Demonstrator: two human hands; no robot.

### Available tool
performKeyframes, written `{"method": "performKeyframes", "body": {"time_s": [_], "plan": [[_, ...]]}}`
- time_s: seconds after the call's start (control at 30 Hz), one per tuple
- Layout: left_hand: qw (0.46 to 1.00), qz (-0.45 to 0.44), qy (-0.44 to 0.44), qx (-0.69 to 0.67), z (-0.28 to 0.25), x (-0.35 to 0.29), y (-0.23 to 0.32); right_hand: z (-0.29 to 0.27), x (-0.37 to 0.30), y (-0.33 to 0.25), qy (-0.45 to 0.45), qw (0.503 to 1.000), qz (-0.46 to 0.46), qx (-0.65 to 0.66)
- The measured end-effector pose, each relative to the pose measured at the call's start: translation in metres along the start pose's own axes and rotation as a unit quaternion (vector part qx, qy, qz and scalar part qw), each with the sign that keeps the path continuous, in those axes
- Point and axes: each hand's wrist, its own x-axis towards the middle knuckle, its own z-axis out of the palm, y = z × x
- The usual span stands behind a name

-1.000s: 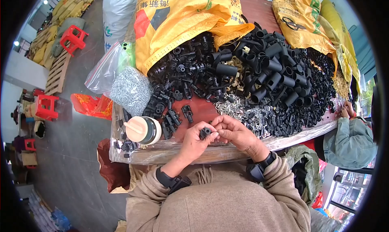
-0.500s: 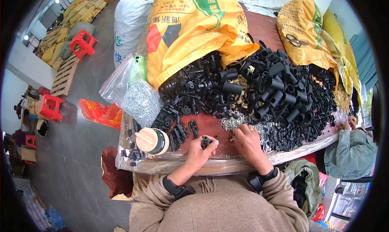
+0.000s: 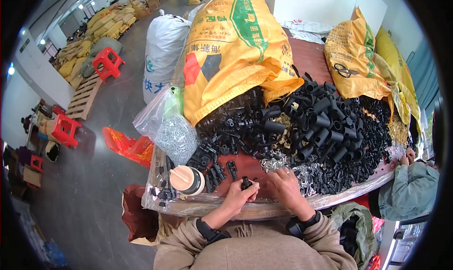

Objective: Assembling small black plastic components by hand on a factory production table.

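Note:
My left hand is closed around a small black plastic fitting, whose round end points up between thumb and fingers. My right hand is just to its right, fingers curled together; whatever is in them is too small or hidden to make out. Beyond that hand lies a heap of small silver metal clips. Another black fitting lies on the red tabletop beyond my left hand. A row of similar black parts sits to the left of it.
A jar with a pink lid and a clear bag of small silver pieces stand at left. Black tubes pile up beyond, before a large yellow sack. Scissors lie on another sack. A co-worker's hands are at far right.
My right hand has drawn back from the silver clips toward me and nearer my left hand. The left hand still holds the black fitting. The whole view has shifted slightly.

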Motion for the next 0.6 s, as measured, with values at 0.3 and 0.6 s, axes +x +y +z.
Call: {"method": "performKeyframes", "body": {"time_s": [0.3, 0.6], "plan": [[0.999, -0.037, -0.013, -0.027, 0.002, -0.011, 0.004, -0.006, -0.007, -0.026, 0.032, 0.983, -0.066, 0.169], [0.994, -0.089, -0.043, -0.051, 0.001, -0.013, 0.006, -0.005, -0.009, -0.031, 0.032, 0.982, -0.06, 0.174]]}}
